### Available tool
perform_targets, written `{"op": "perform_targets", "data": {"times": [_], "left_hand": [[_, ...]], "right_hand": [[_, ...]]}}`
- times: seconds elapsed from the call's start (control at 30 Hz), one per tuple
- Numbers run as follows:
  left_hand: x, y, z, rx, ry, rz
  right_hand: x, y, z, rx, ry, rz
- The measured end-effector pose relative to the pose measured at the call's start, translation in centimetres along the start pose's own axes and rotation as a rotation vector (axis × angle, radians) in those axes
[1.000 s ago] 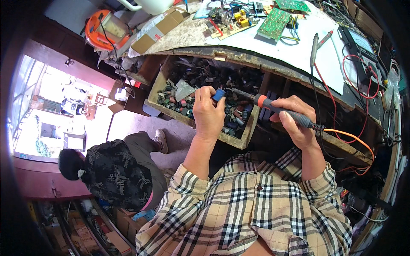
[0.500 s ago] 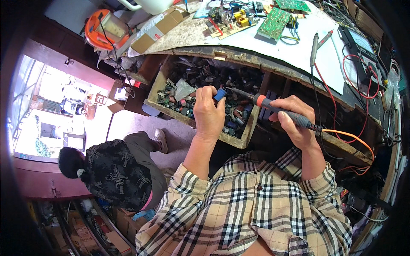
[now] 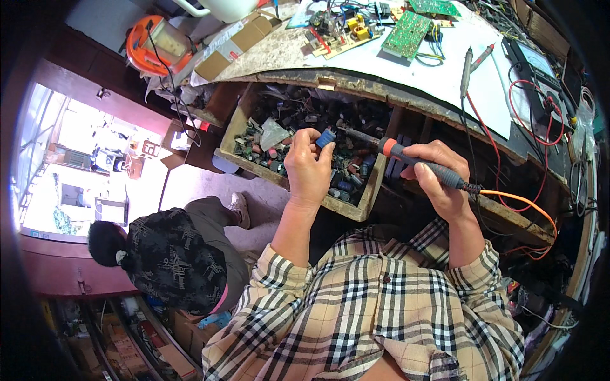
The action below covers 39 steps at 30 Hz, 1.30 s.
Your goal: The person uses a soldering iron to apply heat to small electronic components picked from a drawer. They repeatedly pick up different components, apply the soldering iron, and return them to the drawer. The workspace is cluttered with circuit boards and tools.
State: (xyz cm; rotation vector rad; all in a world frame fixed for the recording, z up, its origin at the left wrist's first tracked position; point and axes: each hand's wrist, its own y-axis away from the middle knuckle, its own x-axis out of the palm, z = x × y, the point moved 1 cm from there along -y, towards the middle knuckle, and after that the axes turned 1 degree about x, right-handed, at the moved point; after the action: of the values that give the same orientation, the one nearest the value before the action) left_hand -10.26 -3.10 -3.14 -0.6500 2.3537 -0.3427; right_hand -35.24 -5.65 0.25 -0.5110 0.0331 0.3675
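Pinches a blue cylindrical capacitor (image 3: 326,138) between thumb and fingers of the left hand (image 3: 307,168), closed on it above the wooden drawer (image 3: 346,209) of loose electronic components (image 3: 273,153). Grips a soldering iron (image 3: 416,161) by its handle in the right hand (image 3: 441,171), fingers curled around, shaft pointed toward the capacitor; cannot tell contact from a narrow gap. Could scorch the left fingertips, if hot, through a slight slip of the shaft. Could drop the capacitor among similar parts through too loose a pinch. Could jerk the tip sideways by snagging the orange cable (image 3: 516,197).
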Motion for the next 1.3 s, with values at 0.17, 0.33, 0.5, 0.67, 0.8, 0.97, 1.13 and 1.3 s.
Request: {"op": "perform_targets", "data": {"times": [0.17, 0.33, 0.5, 0.67, 0.8, 0.97, 1.13, 1.3], "left_hand": [[0.0, -0.2, 0.3, -0.136, 0.356, 0.101], [-0.3, -0.5, 1.6, -0.199, 0.519, 0.181], [-0.5, -0.8, 1.4, -0.272, 0.617, 0.232], [-0.5, -0.8, 1.9, -0.240, 0.616, 0.285], [-0.5, -0.8, 1.5, -0.245, 0.584, 0.283], [-0.6, -0.8, 1.4, -0.238, 0.553, 0.278], [-0.5, -0.7, 1.8, -0.243, 0.568, 0.269], [-0.6, -0.6, 1.6, -0.250, 0.547, 0.258]], "right_hand": [[0.0, 0.3, -0.8, 0.002, -0.073, -0.044], [-0.1, 0.2, -0.6, 0.003, -0.080, -0.011], [-0.1, 0.2, -0.4, 0.000, -0.081, 0.002], [-0.1, 0.1, -0.2, -0.008, -0.078, 0.009], [-0.1, 0.2, -0.1, 0.007, -0.094, -0.009], [-0.1, 0.2, -0.5, 0.000, -0.091, -0.014], [-0.1, 0.1, -0.4, 0.003, -0.052, 0.023], [0.0, 0.1, -0.3, -0.005, -0.003, 0.021]]}}
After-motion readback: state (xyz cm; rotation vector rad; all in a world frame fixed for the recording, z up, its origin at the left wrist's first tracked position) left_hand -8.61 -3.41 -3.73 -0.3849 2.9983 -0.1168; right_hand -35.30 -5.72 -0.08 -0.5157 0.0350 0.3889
